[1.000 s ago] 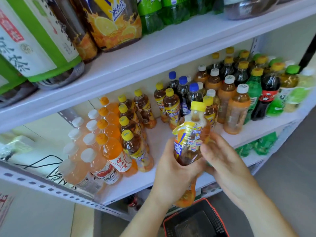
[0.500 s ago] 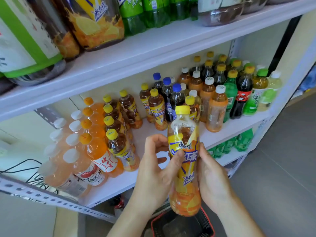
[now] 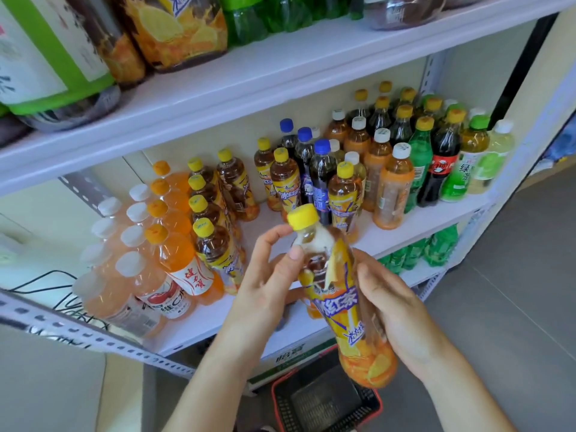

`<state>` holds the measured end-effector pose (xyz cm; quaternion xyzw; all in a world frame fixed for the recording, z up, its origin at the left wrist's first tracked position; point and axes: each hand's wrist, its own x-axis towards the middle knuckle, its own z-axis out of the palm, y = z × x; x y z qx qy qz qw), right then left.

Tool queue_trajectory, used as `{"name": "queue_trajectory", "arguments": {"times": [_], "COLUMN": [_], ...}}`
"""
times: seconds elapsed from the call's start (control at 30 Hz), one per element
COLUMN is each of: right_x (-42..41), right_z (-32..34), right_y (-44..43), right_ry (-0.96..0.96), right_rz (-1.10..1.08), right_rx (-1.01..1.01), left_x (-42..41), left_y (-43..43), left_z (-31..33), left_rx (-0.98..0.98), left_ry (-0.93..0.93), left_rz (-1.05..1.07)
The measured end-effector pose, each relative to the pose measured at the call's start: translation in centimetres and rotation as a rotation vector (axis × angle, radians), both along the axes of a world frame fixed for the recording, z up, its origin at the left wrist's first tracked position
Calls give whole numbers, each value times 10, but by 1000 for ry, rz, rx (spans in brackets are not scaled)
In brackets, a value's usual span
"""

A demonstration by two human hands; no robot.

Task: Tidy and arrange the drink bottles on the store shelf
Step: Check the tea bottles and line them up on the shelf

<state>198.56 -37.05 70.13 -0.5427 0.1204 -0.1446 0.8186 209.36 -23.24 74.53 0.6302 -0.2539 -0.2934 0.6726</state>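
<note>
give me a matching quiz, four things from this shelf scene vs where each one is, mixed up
Things:
1 held tea bottle
2 red basket
3 blue-capped bottles
4 white-capped bottles

Places:
a left end of the shelf
b gripped by the left hand and right hand
c below the hands
d standing near the shelf's middle

Pairs: 1-b, 2-c, 3-d, 4-a

Left hand (image 3: 265, 291) and right hand (image 3: 399, 313) bare; both forearms (image 3: 212, 385) bare to the lower frame edge; fingers (image 3: 371, 275) slender, nails short and plain; wrists bare likewise; thumbnail (image 3: 295, 253) on the left hand plainly seen.
</note>
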Motion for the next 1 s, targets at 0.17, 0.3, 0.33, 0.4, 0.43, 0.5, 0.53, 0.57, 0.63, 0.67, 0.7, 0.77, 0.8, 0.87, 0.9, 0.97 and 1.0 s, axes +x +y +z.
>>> {"name": "queue_trajectory", "arguments": {"times": [0.17, 0.3, 0.33, 0.4, 0.43, 0.5, 0.53, 0.57, 0.63, 0.67, 0.7, 0.77, 0.8, 0.87, 0.9, 0.97, 1.0], "right_x": [-7, -35, -46, -72, -83, -97, -101, -105, -109, -111, -112, -112, -111, -107, -103, -99, -97], "right_z": [8, 5, 4, 0, -6, -20, -30, -39, -56, -64, -75, -97, -111, -146, -167, -211, -234], "right_y": [7, 4, 2, 0, 0, 2, 3, 5, 4, 0, -5, -18, -24, -37, -43, -54, -59], "right_ry": [95, 321, 434, 549, 545, 542, 551, 564, 599, 625, 661, 752, 789, 850, 870, 927, 954], "right_rz": [60, 201, 260, 292, 248, 79, -13, -101, -266, -334, -375, -395, -378, -330, -305, -275, -257], "right_rx": [-266, -612, -683, -597, -512, -427, -409, -397, -319, -258, -201, -116, -88, -65, -53, -17, -12], "left_x": [4, -9, -13, -19, -22, -30, -34, -38, -46, -50, -56, -70, -77, -94, -102, -120, -128], "left_y": [8, 17, 21, 28, 30, 33, 35, 38, 44, 47, 49, 53, 53, 54, 55, 56, 57], "left_z": [-11, -47, -58, -82, -94, -113, -124, -135, -160, -173, -186, -208, -220, -246, -260, -292, -308], "left_rx": [-39, -71, -52, -12, 11, 56, 82, 110, 196, 251, 302, 366, 375, 364, 354, 362, 375], "left_ry": [62, 247, 325, 503, 605, 801, 863, 891, 861, 816, 775, 742, 747, 772, 783, 806, 818], "left_rz": [51, 128, 148, 197, 207, 171, 136, 103, 74, 67, 60, 61, 78, 144, 185, 229, 241]}}
